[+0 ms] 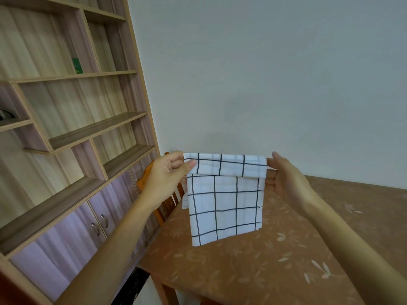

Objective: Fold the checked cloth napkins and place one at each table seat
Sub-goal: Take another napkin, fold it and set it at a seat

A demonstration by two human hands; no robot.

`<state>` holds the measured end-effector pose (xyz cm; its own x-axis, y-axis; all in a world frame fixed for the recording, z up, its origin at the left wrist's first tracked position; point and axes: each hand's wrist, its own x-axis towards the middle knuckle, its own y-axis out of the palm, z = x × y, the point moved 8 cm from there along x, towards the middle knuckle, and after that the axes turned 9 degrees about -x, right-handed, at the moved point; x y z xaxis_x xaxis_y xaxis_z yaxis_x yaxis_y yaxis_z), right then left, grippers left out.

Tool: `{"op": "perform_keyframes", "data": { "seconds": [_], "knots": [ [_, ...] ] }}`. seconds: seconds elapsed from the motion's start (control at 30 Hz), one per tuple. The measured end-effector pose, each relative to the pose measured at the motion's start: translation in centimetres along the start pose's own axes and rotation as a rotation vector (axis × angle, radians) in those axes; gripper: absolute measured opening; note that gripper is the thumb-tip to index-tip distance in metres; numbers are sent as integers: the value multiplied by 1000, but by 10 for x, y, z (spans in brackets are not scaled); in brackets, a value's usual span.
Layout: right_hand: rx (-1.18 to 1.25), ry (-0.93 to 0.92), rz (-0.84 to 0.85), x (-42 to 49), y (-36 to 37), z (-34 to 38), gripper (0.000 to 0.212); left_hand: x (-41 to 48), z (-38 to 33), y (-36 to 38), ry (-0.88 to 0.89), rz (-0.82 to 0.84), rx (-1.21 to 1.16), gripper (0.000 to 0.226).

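White cloth napkin with dark grid checks [224, 201] is held up in the air over the near-left part of the brown leaf-patterned table [286, 249]. Can't tell if the lower hem touches the tabletop.

Left hand [167, 179] pinches the top-left corner, thumb in front, fingers curled behind. Right hand [284, 179] holds the top-right corner, thumb on top; its fingers are mostly hidden behind the cloth.

Top edge is flopped toward the camera as a narrow band; the rest hangs down. Fold line runs left-right between the hands, both equally near.

My read: mid-fold. Table is straight below, so lowering is short. Orange wooden chair [145, 172] at the table's left side is probably the nearest seat.
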<state>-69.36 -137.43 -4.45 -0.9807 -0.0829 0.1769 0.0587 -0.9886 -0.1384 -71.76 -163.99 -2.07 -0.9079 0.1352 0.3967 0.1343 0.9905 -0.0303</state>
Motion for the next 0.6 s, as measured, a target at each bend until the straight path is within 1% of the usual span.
{"op": "perform_keyframes", "data": {
  "seconds": [0.03,0.07,0.13,0.23,0.27,0.33,0.43,0.47,0.57,0.6],
  "knots": [
    [-5,3,40,0,3,-1,50,0,-1,-1,17,-26,-7,24],
    [-50,-27,66,-1,6,-1,52,1,-2,-1,30,-43,-11,27],
    [-139,-108,61,-4,8,3,40,1,-1,-1,49,-60,6,33],
    [-69,-135,8,-3,7,5,30,0,-1,0,74,-52,12,41],
    [-47,-140,-12,-2,5,4,27,-2,-1,1,70,-34,0,40],
    [-30,-150,-42,-1,3,5,24,-4,-1,6,36,30,-46,33],
    [-41,-195,-67,-5,0,9,22,-9,5,14,-118,150,-95,33],
    [-57,-214,-82,-6,-1,12,21,-11,10,16,-202,188,-94,39],
    [-50,-241,-132,-8,-5,13,17,-19,28,22,-461,239,-157,76],
    [-31,-242,-132,-8,-5,13,17,-20,31,23,-501,234,-193,79]
  ]
}}
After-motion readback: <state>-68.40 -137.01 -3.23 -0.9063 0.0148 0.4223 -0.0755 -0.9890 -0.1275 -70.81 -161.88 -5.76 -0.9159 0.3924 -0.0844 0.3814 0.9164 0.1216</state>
